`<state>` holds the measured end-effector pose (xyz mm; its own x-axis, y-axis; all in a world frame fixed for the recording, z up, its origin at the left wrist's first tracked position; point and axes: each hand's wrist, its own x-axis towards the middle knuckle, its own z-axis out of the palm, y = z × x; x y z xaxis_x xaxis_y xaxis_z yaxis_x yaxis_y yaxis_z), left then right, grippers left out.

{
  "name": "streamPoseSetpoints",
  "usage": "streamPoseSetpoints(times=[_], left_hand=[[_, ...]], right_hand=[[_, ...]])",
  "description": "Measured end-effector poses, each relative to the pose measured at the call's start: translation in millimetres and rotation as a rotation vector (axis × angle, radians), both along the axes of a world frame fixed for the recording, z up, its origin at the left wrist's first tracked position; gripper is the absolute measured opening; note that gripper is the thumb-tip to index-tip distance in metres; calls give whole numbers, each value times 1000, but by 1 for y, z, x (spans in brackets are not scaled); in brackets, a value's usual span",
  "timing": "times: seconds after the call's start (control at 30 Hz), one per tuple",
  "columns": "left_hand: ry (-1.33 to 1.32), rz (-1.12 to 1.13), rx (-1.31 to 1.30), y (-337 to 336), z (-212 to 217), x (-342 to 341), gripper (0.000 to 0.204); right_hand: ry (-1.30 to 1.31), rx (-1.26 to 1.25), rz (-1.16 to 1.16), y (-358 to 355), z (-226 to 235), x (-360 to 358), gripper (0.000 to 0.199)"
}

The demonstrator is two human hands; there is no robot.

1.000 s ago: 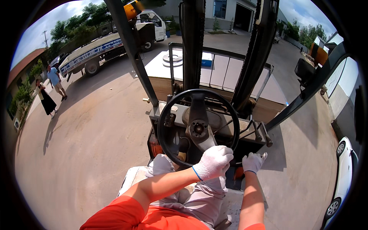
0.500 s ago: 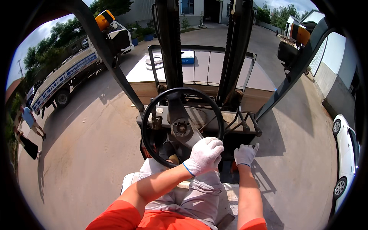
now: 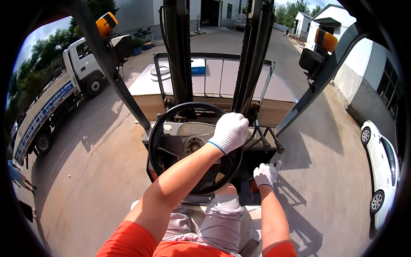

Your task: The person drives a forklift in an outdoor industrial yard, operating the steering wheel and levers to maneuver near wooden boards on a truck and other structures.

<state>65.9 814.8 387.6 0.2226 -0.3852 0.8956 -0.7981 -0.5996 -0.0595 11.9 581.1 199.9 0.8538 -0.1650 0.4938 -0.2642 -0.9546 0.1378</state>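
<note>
I sit in a forklift seat, looking down at the black steering wheel [image 3: 160, 137]. My left hand [image 3: 230, 130], in a white glove, grips the upper right of the wheel's rim, with the bare forearm stretched across the wheel. Lower down at the right, my gloved right hand [image 3: 266, 173] rests beside the dashboard, just under the black control levers [image 3: 267, 143]. Its palm side is hidden, so I cannot tell if it holds anything. My legs in light shorts [image 3: 214, 222] show below the wheel.
The mast [image 3: 177, 51] rises ahead, with a stack of flat pale panels [image 3: 222, 79] on the forks. A white truck [image 3: 55, 98] stands at the left and a white car [image 3: 383, 171] at the right by a building wall. Concrete yard lies all around.
My left hand has slid with the wheel from its lower right up to its upper right. The yard has swung across the view and the truck is nearer. My right hand has barely moved.
</note>
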Motion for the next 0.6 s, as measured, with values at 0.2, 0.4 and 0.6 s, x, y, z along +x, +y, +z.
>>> streamPoseSetpoints(times=[0.2,0.4,0.6], left_hand=[[81,250,4,31,38,44,9],[71,351,-188,110,49,91,5],[99,398,-288,159,47,95,9]], right_hand=[[6,-52,-23,-3,2,-3,27],[-12,19,42,9,8,17,29],[-36,-33,4,1,-4,35,28]])
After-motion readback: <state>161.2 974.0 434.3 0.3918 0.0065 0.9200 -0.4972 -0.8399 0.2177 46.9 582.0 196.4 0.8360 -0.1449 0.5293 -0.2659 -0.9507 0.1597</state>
